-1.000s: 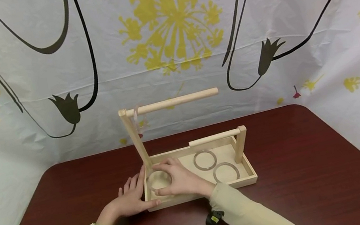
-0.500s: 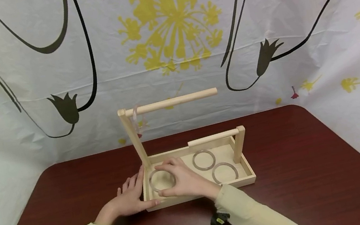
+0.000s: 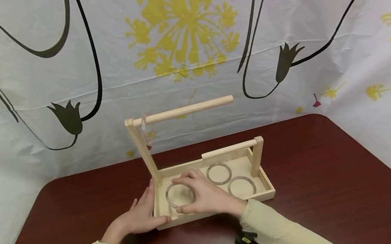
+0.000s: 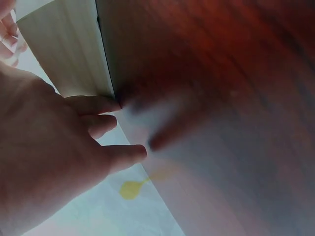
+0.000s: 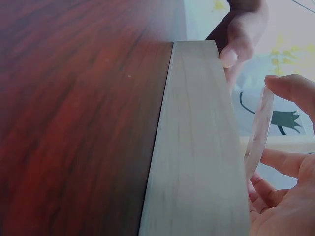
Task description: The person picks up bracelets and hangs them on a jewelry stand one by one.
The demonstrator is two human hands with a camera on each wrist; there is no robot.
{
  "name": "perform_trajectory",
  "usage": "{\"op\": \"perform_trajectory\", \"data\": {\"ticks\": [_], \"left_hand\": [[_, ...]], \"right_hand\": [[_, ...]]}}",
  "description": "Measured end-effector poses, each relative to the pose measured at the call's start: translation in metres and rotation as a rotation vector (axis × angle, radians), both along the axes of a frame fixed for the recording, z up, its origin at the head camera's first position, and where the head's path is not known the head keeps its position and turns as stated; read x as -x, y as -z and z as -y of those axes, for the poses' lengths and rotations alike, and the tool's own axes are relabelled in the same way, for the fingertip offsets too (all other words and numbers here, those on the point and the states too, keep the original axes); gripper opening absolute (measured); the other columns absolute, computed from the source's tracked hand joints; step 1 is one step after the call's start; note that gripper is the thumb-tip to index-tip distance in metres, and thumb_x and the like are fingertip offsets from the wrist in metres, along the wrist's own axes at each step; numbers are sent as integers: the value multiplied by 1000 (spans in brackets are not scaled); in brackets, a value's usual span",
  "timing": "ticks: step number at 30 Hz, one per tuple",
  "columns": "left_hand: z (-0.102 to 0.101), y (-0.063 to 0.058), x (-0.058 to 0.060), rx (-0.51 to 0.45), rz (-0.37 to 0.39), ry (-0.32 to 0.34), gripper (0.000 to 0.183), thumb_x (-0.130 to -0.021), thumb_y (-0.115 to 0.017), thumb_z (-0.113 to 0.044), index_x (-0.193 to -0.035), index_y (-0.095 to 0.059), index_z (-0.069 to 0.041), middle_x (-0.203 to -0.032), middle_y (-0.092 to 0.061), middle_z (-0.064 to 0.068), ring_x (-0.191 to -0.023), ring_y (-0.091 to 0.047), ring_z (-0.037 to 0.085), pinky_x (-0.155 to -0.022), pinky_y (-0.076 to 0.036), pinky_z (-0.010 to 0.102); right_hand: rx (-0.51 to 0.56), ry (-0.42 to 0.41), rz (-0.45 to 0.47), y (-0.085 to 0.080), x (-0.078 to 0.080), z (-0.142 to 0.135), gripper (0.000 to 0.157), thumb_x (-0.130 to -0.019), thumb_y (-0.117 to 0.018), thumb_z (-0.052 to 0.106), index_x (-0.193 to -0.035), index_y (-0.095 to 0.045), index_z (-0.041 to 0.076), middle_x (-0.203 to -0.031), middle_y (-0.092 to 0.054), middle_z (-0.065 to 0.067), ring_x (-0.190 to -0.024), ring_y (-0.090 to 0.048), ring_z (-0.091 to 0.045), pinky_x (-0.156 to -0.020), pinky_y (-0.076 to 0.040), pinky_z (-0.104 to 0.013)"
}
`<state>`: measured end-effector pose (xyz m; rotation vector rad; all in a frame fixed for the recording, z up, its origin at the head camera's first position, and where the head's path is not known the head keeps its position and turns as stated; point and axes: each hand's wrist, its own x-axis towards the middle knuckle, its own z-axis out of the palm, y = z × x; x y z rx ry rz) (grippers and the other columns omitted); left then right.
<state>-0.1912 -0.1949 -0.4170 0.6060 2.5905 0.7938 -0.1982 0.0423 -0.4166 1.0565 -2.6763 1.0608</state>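
With thumb and fingers, my right hand [image 3: 206,194] pinches a clear pinkish bangle [image 3: 167,196] over the left part of a wooden tray [image 3: 217,213]. The right wrist view shows that bangle [image 5: 259,130] edge-on, beside the tray's rim; the head view does not tell how high it is. My left hand [image 3: 139,215] rests against the tray's left end, fingers extended along the wall and thumb at the front rim. Two more bangles, one farther back [image 3: 208,176] and one nearer [image 3: 240,177], lie flat in the tray's right part.
A tall post [image 3: 142,151] at the tray's left carries a long bar [image 3: 189,109], on which clear bangle material [image 3: 144,131] hangs near the post. On the right, a short post [image 3: 258,156] bears a lower bar [image 3: 228,149]. All stands on a dark red table [image 3: 308,180].
The right hand has slid a little to the right with the pinched bangle, away from the tray's left end. The left hand keeps its place at the tray. The head view has shifted slightly.
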Motion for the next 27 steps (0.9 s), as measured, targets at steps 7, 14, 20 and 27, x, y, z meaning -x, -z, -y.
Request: {"op": "perform_trajectory", "data": {"ticks": [7, 14, 20, 27], "left_hand": [[-1, 4, -2, 0, -7, -31, 116, -87, -67, -51, -150, 12, 6, -156, -5, 27, -142, -8, 43, -105, -8, 68], [-4, 4, -3, 26, -69, -59, 118, -84, -66, -57, -150, 10, 6, -153, -16, 30, -140, -18, 46, -102, -14, 70], [-8, 4, -3, 75, -71, -97, 119, -83, -65, -60, -151, 9, 3, -153, -22, 28, -138, -20, 48, -102, -15, 70], [-9, 4, -2, 113, -52, -108, 120, -83, -66, -60, -151, 10, 3, -151, -27, 27, -137, -20, 50, -102, -15, 69]], "right_hand": [[0, -18, -9, -2, -7, -7, 69, -75, -80, 35, -134, -58, 9, -121, -51, -5, -113, -44, -18, -92, -43, -37], [5, -20, 19, -3, -13, -18, 70, -74, -80, 35, -135, -57, 9, -123, -51, -5, -115, -44, -18, -94, -43, -38], [2, -17, 9, -8, -16, -25, 70, -74, -80, 35, -135, -57, 10, -124, -51, -4, -117, -43, -17, -94, -43, -39], [6, -9, 4, -8, -22, -34, 68, -74, -80, 35, -135, -58, 12, -123, -50, -3, -117, -43, -16, -94, -42, -39]]}}
